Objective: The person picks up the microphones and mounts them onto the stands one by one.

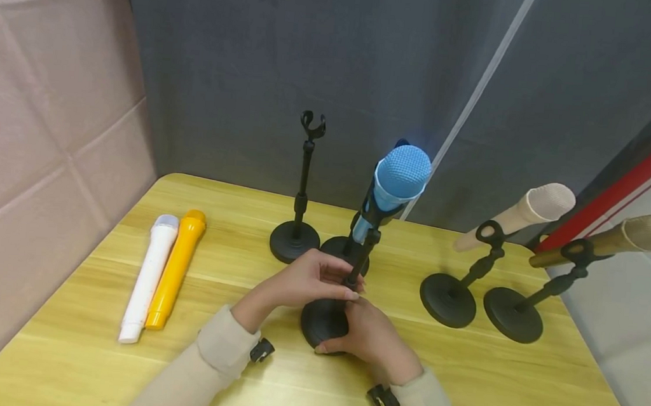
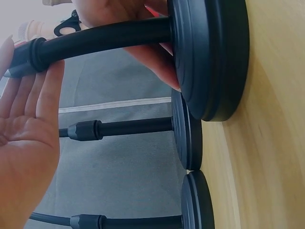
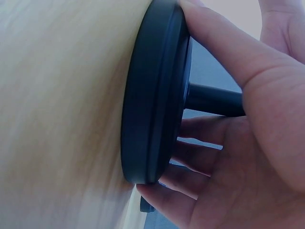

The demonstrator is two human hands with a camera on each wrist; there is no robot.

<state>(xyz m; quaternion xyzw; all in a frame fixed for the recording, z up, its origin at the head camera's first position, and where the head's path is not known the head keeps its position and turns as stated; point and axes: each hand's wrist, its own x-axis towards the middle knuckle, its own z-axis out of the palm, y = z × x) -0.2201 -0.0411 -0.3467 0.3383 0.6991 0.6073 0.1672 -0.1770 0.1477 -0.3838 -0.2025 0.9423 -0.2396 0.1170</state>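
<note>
Blue mic (image 1: 401, 176) sits tilted in the clip (image 1: 380, 212) of the near-middle black stand (image 1: 322, 322), and only the head view shows it; the wrist views just get the stand's lower half. Left hand (image 1: 302, 282) has its fingers and thumb around the pole (image 2: 109, 39) at the collar (image 2: 34, 58). Right hand (image 1: 375, 337) has the base rim pinched, though the fingertips on its far side only show in the right wrist view. Can't tell if the base fully touches the table (image 1: 265, 389). White mic (image 1: 150, 275) and yellow mic (image 1: 176, 271) lie off left.
</note>
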